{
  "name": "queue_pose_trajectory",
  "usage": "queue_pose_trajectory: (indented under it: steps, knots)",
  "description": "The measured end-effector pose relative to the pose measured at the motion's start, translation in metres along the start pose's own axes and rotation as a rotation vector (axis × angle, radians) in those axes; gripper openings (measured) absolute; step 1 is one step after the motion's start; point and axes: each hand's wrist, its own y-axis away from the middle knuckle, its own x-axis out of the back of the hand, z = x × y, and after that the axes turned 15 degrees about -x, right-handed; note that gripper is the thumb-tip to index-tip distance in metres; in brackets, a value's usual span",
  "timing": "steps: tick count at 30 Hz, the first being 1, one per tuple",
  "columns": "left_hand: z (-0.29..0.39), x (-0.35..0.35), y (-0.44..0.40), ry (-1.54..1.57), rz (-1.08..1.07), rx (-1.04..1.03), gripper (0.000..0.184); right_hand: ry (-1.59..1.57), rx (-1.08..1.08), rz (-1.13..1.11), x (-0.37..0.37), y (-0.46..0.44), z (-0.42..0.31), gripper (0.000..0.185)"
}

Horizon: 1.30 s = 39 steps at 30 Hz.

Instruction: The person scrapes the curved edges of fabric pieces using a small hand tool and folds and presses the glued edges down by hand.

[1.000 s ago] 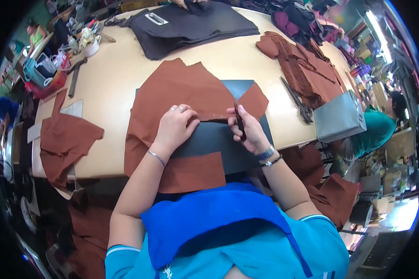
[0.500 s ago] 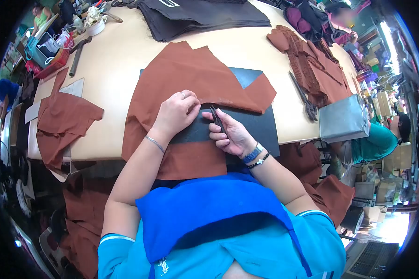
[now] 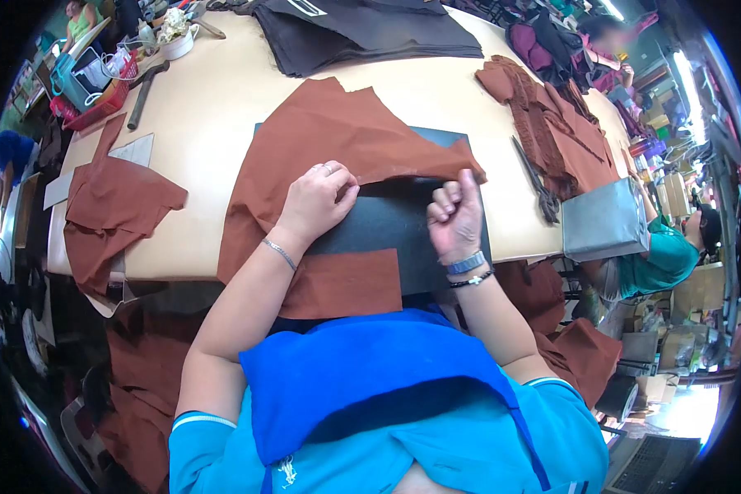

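Note:
A large reddish-brown cloth (image 3: 321, 123) lies over a dark board (image 3: 362, 222) on the table. My left hand (image 3: 319, 198) is closed at the cloth's lower edge, its fingers pinched on the fabric. My right hand (image 3: 455, 216) is closed near the cloth's right corner, thumb pointing up and fingers curled. The dark tool seen in it earlier cannot be made out now. The cloth's right end is bunched just above that thumb. A smaller brown piece (image 3: 346, 284) lies at the board's near edge.
Dark stacked fabric (image 3: 370, 37) lies at the far side. Brown pieces (image 3: 119, 206) and a hammer (image 3: 144, 95) are left. Scissors (image 3: 535, 181), more brown fabric (image 3: 552, 123) and a grey metal box (image 3: 605, 221) stand right. A person in green (image 3: 659, 259) is beyond the box.
My right hand has moved right and up from the middle of the board, and its dark tool is no longer visible. The cloth's right corner has folded upward. My left hand has barely moved.

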Motion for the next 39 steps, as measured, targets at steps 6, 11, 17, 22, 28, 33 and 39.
queue_pose_trajectory:
  steps: [6, 11, 17, 22, 28, 33, 39]
  knots:
    - [-0.003, -0.002, 0.000, -0.026, 0.006, -0.029, 0.008, 0.831, 0.786, 0.148, 0.017, -0.001, -0.037, 0.035]
    - [-0.003, -0.002, 0.000, -0.024, -0.014, -0.024, 0.008, 1.982, 0.718, 0.208, 0.004, 0.003, -0.024, 0.037]
    - [-0.004, -0.001, 0.001, -0.025, -0.024, -0.032, 0.008, 1.946, 0.644, 0.230, -0.002, -0.014, -0.041, 0.038]
    - [-0.004, -0.004, 0.001, -0.029, -0.011, -0.032, 0.007, 0.857, -0.288, -0.048, -0.032, 0.016, -0.026, 0.042]
    - [-0.002, 0.000, 0.000, 0.022, 0.026, 0.023, 0.008, 0.048, -0.867, -0.146, -0.011, 0.010, 0.043, 0.036]
    - [-0.003, -0.002, 0.000, 0.031, 0.038, 0.023, 0.007, -0.074, -0.863, -0.152, -0.012, -0.005, 0.045, 0.036]
    - [-0.003, -0.002, 0.000, 0.038, 0.081, 0.008, 0.008, -0.043, -0.878, -0.127, -0.013, -0.003, 0.045, 0.037]
